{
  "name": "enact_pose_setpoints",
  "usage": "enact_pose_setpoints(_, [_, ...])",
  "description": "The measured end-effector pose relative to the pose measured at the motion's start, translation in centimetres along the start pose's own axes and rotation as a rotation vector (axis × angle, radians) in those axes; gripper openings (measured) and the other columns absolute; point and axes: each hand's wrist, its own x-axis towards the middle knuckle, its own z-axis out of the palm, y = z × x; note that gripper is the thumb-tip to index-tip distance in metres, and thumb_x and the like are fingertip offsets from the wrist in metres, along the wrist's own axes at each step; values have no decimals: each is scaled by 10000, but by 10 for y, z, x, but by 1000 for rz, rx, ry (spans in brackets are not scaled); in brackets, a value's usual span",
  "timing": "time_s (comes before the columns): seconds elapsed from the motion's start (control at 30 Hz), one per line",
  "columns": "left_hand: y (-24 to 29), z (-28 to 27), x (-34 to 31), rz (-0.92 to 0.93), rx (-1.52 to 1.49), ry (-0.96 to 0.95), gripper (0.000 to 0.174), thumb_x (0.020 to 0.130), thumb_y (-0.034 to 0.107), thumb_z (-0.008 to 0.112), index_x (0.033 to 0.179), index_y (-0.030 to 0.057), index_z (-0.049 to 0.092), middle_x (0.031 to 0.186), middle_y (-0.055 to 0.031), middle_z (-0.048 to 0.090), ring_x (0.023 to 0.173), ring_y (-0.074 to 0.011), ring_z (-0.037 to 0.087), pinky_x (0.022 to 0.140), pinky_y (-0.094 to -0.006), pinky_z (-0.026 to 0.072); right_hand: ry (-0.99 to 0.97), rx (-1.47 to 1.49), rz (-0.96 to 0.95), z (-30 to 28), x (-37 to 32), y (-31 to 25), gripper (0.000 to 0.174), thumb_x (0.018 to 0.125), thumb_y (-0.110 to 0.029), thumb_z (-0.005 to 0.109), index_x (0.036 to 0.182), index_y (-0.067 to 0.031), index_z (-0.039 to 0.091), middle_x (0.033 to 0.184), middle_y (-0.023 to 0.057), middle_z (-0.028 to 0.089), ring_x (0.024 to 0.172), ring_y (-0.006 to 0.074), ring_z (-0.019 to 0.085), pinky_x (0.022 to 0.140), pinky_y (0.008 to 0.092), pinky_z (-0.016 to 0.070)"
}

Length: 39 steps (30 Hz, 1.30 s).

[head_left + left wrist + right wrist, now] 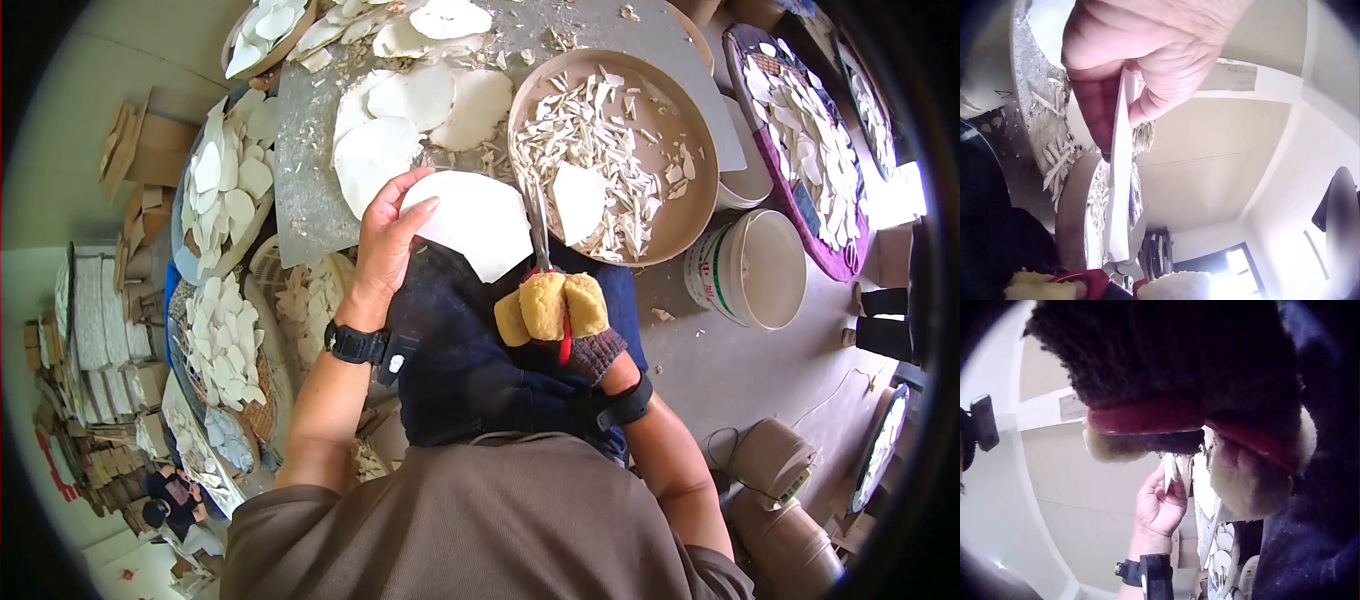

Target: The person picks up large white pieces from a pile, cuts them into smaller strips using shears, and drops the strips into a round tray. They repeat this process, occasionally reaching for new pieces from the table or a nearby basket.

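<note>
My bare left hand (pixel 382 245) (pixel 1147 44) (pixel 1161 512) pinches a thin white piece (pixel 470 215) (pixel 1120 187) between thumb and fingers. It is seen nearly edge-on in the left wrist view. A knitted glove and yellow padding cover my right hand (pixel 560 318) (pixel 1172 362), which grips the red handles (pixel 566 345) (pixel 1096 282) (pixel 1147 420) of metal shears. Their blades (pixel 538 225) point away from me, beside the right edge of the piece; whether they touch it I cannot tell. Padding and glove hide most right fingers.
A round tray (pixel 700 190) of white slivers stands beyond the shears. Larger white pieces (pixel 375 155) lie on the grey table (pixel 310 220). Filled baskets (pixel 225 340) are at the left, a white bucket (pixel 775 270) and a purple-rimmed basket (pixel 848 262) at the right.
</note>
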Motion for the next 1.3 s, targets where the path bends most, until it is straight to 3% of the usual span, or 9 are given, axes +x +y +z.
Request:
enact_pose_setpoints(0.23, [11, -5, 5, -25, 133, -109, 365, 847, 6, 569, 1205, -16, 501, 1042, -82, 614, 923, -106, 589, 853, -240, 475, 7, -1169, -321, 4, -3, -9, 256, 710, -70, 644, 960, -60, 591, 895, 104, 636, 814, 290, 610, 738, 366, 495])
enact_pose_setpoints(0.37, [68, -2, 25, -358, 460, -516, 462, 821, 80, 572, 1263, 62, 438, 945, -94, 638, 704, -90, 615, 441, -183, 463, 86, -190, -68, 23, -29, -20, 231, 819, -177, 622, 1011, -61, 567, 938, 42, 616, 866, 170, 608, 747, 275, 482])
enact_pose_setpoints(0.5, [72, 72, 78, -218, 834, -845, 473, 850, 68, 561, 1299, 56, 410, 1048, -113, 629, 843, -150, 638, 737, -254, 523, -39, -617, -75, 59, -48, -32, 219, 890, -154, 541, 1071, -32, 559, 933, 4, 583, 824, 97, 550, 743, 227, 455])
enact_pose_setpoints(0.63, [84, 190, 57, 53, -62, -992, 440, 878, 195, 593, 1255, 2, 474, 1256, -135, 522, 1081, -249, 579, 893, -330, 484, -308, -1163, -314, 87, -45, -50, 199, 832, -153, 582, 993, -37, 571, 885, 90, 636, 749, 221, 631, 669, 291, 489])
enact_pose_setpoints(0.73, [46, 198, 63, 141, 403, -887, 304, 879, 165, 602, 1145, 21, 571, 1053, -61, 623, 986, -137, 598, 821, -267, 484, -311, -1055, -371, 79, -51, -55, 197, 809, -200, 604, 923, -44, 563, 840, 114, 633, 730, 270, 641, 639, 326, 497])
enact_pose_setpoints(0.87, [-20, 158, 52, 677, 1545, -462, 495, 697, 414, 726, 976, 30, 587, 954, -149, 575, 938, -306, 554, 797, -398, 468, -299, -958, -364, 61, -58, -40, 291, 910, -275, 508, 1065, -33, 555, 934, 113, 628, 760, 241, 607, 689, 311, 485])
enact_pose_setpoints(0.97, [-33, 153, 32, 534, 1718, -392, 539, 690, 366, 733, 1067, 38, 531, 1032, -153, 539, 988, -335, 518, 831, -401, 457, -165, -770, -257, 69, -59, -38, 263, 837, -284, 584, 906, -31, 567, 826, 113, 628, 746, 272, 635, 673, 327, 495])
enact_pose_setpoints(1.2, [-41, 102, 57, 617, 1065, -210, 202, 859, 53, 496, 1005, -46, 594, 841, -191, 634, 770, -335, 633, 677, -400, 492, -179, -1283, -244, 66, -56, -44, 246, 884, -234, 537, 1019, -33, 581, 888, 94, 626, 809, 198, 613, 716, 292, 481])
enact_pose_setpoints(1.3, [-23, 84, 48, 44, 240, -171, 272, 908, 121, 502, 1125, -39, 534, 999, -129, 634, 785, -218, 655, 656, -282, 555, -82, -672, -297, 40, -50, -24, 217, 906, -183, 522, 1040, -18, 569, 921, 77, 616, 859, 174, 595, 763, 291, 478])
